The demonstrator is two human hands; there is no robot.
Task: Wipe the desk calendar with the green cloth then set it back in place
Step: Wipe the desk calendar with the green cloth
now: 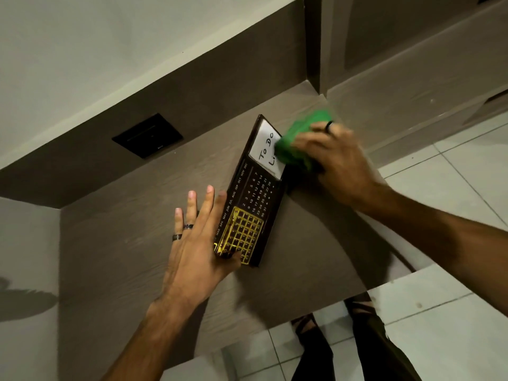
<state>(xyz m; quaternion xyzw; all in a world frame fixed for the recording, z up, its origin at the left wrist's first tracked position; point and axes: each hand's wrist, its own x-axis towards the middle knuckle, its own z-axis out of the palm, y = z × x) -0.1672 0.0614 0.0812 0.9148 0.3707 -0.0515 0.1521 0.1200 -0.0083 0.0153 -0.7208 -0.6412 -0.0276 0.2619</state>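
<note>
Green cloth (298,140), bunched up in my right hand (334,160), presses on the far end of the desk calendar (253,193), over the white panel (268,147) with "To Do" handwritten on it. My fingers are closed around the cloth, and both it and the hand are blurred. A dark ring (329,125) sits on one finger of that hand.

My left hand (198,243) steadies the calendar's near end. Its fingers are spread out and mostly straight along the calendar's left edge, while the thumb reaches over the near corner, so the hand is braced against the calendar more than wrapped round it. Two rings (182,231) show on that hand.

The calendar is a dark brown board lying on the grey-brown wood-grain bench (115,243), angled away from me toward the right. Month names run down its left side, date numbers fill the middle, and a yellow grid frame (243,237) lies over the near part.

On the dark back panel beyond the bench is a black wall socket plate (147,135). Pale floor tiles (453,182) lie to the right, and my feet in sandals (305,324) stand below the bench edge.
</note>
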